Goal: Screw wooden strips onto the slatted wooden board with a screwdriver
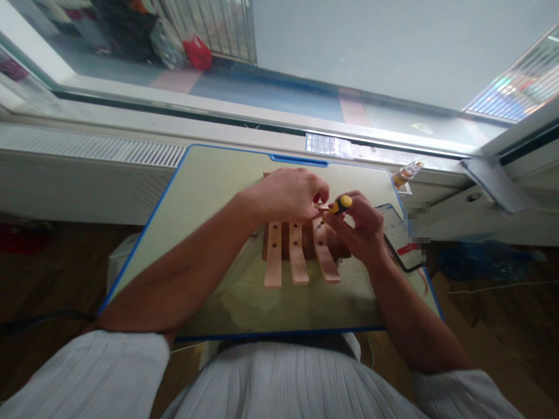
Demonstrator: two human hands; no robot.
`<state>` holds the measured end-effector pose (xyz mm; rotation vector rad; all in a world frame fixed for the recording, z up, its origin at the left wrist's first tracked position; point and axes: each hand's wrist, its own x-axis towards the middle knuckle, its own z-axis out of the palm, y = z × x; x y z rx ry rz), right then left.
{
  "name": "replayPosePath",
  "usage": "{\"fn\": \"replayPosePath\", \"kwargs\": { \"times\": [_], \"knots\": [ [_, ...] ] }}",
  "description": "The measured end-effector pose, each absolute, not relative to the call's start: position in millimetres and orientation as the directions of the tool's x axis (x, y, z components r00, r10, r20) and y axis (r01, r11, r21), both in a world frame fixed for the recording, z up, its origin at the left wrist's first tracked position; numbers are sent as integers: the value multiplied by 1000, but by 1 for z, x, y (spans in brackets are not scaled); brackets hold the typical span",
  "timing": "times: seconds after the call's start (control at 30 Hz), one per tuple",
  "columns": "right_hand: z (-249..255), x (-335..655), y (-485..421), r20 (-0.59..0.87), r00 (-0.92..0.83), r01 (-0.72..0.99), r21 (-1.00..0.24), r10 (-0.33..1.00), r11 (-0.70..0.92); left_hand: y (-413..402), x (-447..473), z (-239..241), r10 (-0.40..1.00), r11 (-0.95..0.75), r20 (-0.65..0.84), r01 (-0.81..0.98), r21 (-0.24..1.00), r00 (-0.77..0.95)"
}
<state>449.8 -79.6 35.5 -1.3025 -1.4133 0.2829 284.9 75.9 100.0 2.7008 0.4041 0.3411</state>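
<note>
A wooden piece with three pale slats [273,265] lies on the small table [209,192], with dark holes or screws showing in the slats. My right hand [364,224] grips a screwdriver [343,204] by its yellow and black handle, over the upper end of the rightmost slat [326,256]. The screwdriver's shaft and tip are not clear to see. My left hand [290,192] reaches across the top of the wooden piece, its fingers curled in near the same slat end. Whatever those fingers pinch is hidden or too small to make out.
A phone [399,235] rests at the table's right side, beside my right forearm. Beyond the far right corner stands a clear bottle [408,173] with an amber lower part. A radiator [87,174] and window sill run along the table's far side.
</note>
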Motion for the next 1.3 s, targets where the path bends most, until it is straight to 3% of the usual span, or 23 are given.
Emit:
{"fn": "replayPosePath", "kwargs": {
  "times": [0.23,0.53,0.7,1.3],
  "knots": [
    [35,449,-79,541,248,527,-771,804,357,81,278,110,307,-883,177,211,419,935],
    [32,449,-78,543,264,511,-780,797,362,61,274,133,319,-778,483,-66,625,815],
    [29,451,-77,577,252,527,-755,777,390,51,281,127,285,-772,485,-102,627,827],
    [34,448,-80,536,251,483,-791,806,375,56,285,120,369,-778,462,-3,628,807]
  ]
}}
